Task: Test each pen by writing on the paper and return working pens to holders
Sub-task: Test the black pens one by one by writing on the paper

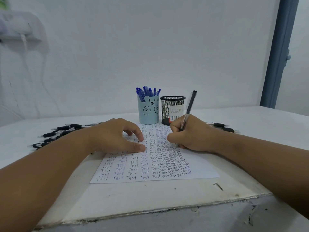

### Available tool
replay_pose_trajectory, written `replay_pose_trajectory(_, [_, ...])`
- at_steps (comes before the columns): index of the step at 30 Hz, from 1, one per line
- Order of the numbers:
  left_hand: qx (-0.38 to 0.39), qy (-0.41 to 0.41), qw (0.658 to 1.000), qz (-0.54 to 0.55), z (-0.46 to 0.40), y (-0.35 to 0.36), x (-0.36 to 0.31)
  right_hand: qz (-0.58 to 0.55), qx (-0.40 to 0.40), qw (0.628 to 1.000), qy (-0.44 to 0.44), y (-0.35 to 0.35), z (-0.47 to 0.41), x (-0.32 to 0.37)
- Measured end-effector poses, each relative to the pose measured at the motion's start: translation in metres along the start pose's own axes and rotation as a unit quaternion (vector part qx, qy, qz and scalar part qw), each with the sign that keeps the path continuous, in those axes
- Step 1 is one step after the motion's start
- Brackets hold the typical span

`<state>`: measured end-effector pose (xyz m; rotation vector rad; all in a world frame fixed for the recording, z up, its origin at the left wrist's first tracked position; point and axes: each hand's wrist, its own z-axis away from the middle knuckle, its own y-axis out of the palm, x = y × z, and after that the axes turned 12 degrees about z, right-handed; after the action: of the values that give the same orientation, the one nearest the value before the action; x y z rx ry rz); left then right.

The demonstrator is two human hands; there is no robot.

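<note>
Both forearms reach in from the near edge of the white tabletop [250,118] and meet over the paper [197,171], which is crowded with columns of the handwritten word "Test". The left hand [115,136] lies palm down on the sheet's upper left part, fingers loosely bent, thumb and fingertips pressing the page flat; its grip is released, holding nothing. The right hand [190,133] is curled in a writing grip around a black pen [188,111], the barrel rising steeply and leaning away from the person, the tip touching the paper near the crowded right-hand columns.

Just beyond the paper stand two holders side by side: a light blue bear-face cup [148,111] packed with blue pens [148,92], and to its right a black mesh cup [172,109] with a barcode label. A heap of black pens [56,133] lies on the tabletop to the left of the left wrist, and a few more black pens [222,127] lie behind the right wrist.
</note>
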<state>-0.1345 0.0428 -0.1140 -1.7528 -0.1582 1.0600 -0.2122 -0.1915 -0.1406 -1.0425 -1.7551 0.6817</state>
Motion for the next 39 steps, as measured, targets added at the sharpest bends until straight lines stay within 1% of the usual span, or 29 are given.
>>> replay_pose_trajectory(5, [-0.001, 0.001, 1.000, 0.004, 0.0001, 0.0000, 0.0017, -0.027, -0.001, 1.000, 0.010, 0.0000, 0.0015, -0.0015])
replay_pose_trajectory(9, [0.000, 0.002, 1.000, 0.001, -0.0001, -0.0001, 0.0020, -0.009, 0.000, 1.000, 0.006, 0.0009, 0.0000, -0.0035])
replay_pose_trajectory(20, [0.002, -0.004, 1.000, -0.005, -0.0014, -0.0005, 0.0026, -0.024, 0.005, 1.000, 0.009, 0.0017, -0.0017, -0.0065])
replay_pose_trajectory(25, [0.000, -0.002, 1.000, 0.002, -0.0014, 0.0001, 0.0029, -0.012, -0.004, 1.000, 0.013, 0.0023, -0.0030, -0.0083])
replay_pose_trajectory(33, [0.001, -0.005, 1.000, 0.003, -0.0018, 0.0001, 0.0031, -0.004, 0.004, 1.000, 0.005, 0.0005, -0.0030, -0.0081])
replay_pose_trajectory(39, [-0.002, -0.008, 1.000, 0.001, -0.0019, -0.0003, 0.0037, 0.006, -0.008, 1.000, 0.009, 0.0019, -0.0044, -0.0095])
